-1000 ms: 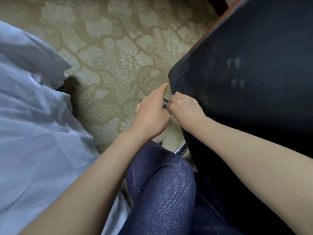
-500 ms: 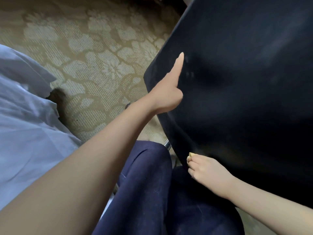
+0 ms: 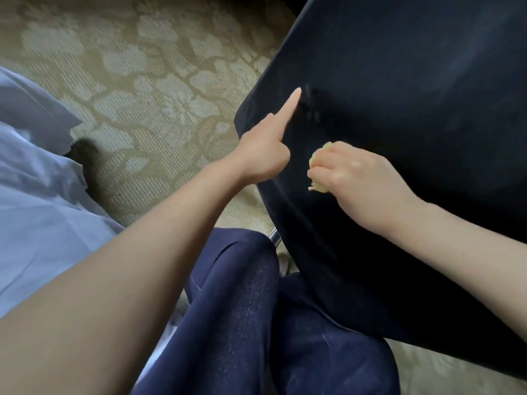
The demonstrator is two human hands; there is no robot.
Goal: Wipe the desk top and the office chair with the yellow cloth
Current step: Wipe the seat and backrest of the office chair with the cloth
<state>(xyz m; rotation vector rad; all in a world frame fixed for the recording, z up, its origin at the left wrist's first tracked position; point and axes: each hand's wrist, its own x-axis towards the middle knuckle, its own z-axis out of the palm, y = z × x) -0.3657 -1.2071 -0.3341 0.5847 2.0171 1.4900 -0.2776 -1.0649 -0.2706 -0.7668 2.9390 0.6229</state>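
Note:
The black office chair point(image 3: 399, 95) fills the right half of the head view, its dark padded surface facing me. My left hand point(image 3: 265, 155) rests at the chair's left edge with the index finger stretched out, its tip touching the fabric beside some faint pale marks; the other fingers are curled. My right hand point(image 3: 356, 178) is closed around the bunched yellow cloth point(image 3: 318, 159), pressed on the chair just below and right of the pointing finger. Only small bits of cloth show past my fingers.
A beige patterned carpet point(image 3: 142, 95) covers the floor at upper left. White bedding point(image 3: 34, 195) lies along the left edge. My knees in dark blue jeans point(image 3: 242, 323) are at bottom centre, close to the chair. A chrome chair part point(image 3: 274, 236) peeks out under the seat edge.
My right hand with the yellow cloth has moved up and across the chair toward the pointing finger. My left hand keeps pointing at about the same spot.

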